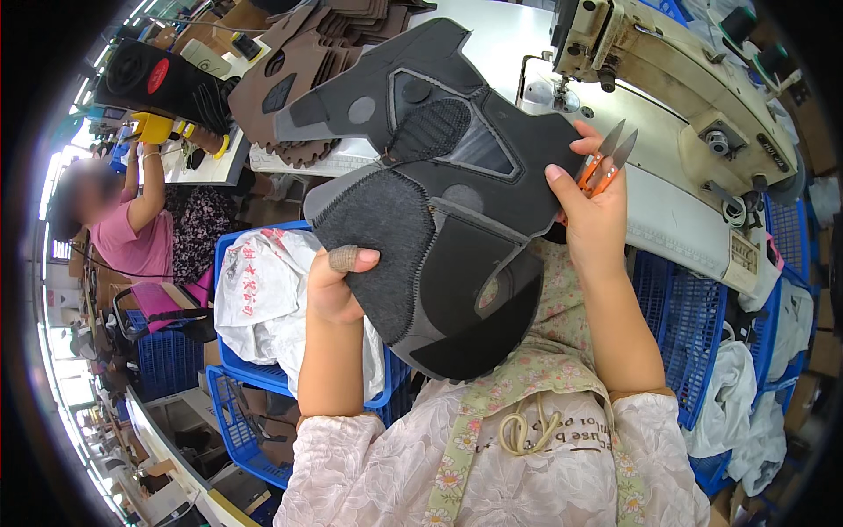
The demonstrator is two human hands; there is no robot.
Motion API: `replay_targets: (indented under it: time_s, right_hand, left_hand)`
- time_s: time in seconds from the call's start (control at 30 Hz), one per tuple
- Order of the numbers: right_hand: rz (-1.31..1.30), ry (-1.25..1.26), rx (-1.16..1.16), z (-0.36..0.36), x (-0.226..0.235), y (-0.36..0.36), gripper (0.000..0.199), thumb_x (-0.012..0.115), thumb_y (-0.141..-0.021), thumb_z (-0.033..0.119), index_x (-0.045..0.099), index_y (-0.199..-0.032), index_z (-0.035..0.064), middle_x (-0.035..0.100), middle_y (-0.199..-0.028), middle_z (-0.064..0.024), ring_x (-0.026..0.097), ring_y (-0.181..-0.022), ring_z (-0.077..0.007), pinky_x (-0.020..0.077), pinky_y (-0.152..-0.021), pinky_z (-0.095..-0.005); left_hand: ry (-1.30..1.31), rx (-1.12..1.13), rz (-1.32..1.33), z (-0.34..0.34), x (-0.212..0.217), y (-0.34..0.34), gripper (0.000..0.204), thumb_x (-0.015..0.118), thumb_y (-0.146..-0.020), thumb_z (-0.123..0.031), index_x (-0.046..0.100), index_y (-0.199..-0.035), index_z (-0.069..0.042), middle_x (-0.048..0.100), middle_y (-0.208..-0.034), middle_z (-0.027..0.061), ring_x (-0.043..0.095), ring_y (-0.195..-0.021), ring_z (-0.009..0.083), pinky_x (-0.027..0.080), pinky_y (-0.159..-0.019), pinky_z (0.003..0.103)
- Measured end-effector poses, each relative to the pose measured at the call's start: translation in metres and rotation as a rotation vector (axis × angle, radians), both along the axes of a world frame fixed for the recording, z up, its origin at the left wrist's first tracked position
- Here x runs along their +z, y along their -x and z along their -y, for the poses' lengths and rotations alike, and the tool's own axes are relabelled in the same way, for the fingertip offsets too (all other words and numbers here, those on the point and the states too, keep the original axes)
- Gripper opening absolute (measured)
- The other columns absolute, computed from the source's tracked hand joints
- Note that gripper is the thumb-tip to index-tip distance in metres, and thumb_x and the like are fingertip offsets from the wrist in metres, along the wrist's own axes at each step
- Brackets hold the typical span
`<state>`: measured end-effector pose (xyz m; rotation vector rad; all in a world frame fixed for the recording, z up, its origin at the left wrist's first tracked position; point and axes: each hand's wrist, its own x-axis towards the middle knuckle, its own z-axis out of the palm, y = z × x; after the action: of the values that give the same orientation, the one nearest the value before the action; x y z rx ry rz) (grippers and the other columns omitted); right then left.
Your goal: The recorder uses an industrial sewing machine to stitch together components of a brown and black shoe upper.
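A large black sewn panel (pixel 492 250), pieced from fabric and smooth sheet with zigzag seams, is held up in front of me. My left hand (pixel 335 285) grips its lower left edge, the thumb on top with a tan wrap around it. At the panel's right edge, my right hand (pixel 593 189) pinches it between thumb and fingers. The same hand also carries orange-handled thread snips (pixel 606 161), their blades pointing up and away. The fingers behind the panel are hidden.
A sewing machine (pixel 676 83) stands on the white table (pixel 680 206) at right. Brown cut panels (pixel 263 92) are piled at the far left. Blue baskets (pixel 250 413) flank me, one with a white plastic bag (pixel 263 290). Another person in pink (pixel 132 233) works at left.
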<state>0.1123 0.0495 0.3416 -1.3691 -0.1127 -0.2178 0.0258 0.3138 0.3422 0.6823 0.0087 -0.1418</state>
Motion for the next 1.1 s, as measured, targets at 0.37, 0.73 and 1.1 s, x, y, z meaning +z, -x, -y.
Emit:
replay_targets:
  time_s: [0.37, 0.73, 1.1]
  right_hand:
    - [-0.066, 0.018, 0.016, 0.007, -0.013, -0.007, 0.033, 0.069, -0.085, 0.002, 0.05, -0.112, 0.0041, 0.043, -0.143, -0.0113, 0.059, -0.076, -0.0084, 0.0491, -0.054, -0.0217]
    - [-0.058, 0.014, 0.004, 0.012, -0.012, -0.009, 0.032, 0.067, -0.086, 0.0, 0.05, -0.113, 0.0028, 0.042, -0.143, -0.0084, 0.057, -0.069, -0.0067, 0.0486, -0.052, -0.0222]
    - [-0.026, 0.042, -0.024, 0.018, -0.033, -0.02, 0.05, 0.067, -0.09, 0.003, 0.044, -0.134, 0.001, 0.052, -0.123, -0.0076, 0.061, -0.09, -0.0129, 0.0527, -0.078, -0.0279]
  left_hand:
    - [0.102, 0.032, -0.027, 0.019, -0.008, -0.01, 0.061, 0.057, -0.065, 0.004, 0.055, -0.125, 0.011, 0.063, -0.121, 0.0268, 0.064, -0.111, 0.0391, 0.051, -0.101, 0.049]
    - [0.118, 0.005, -0.032, 0.021, -0.01, -0.018, 0.058, 0.056, -0.068, 0.003, 0.054, -0.126, 0.011, 0.062, -0.122, 0.0271, 0.063, -0.112, 0.0392, 0.05, -0.101, 0.048]
    - [-0.305, 0.237, -0.048, 0.01, 0.017, -0.027, 0.054, 0.057, -0.068, 0.005, 0.057, -0.121, 0.01, 0.066, -0.115, 0.0215, 0.067, -0.104, 0.0345, 0.055, -0.093, 0.043]
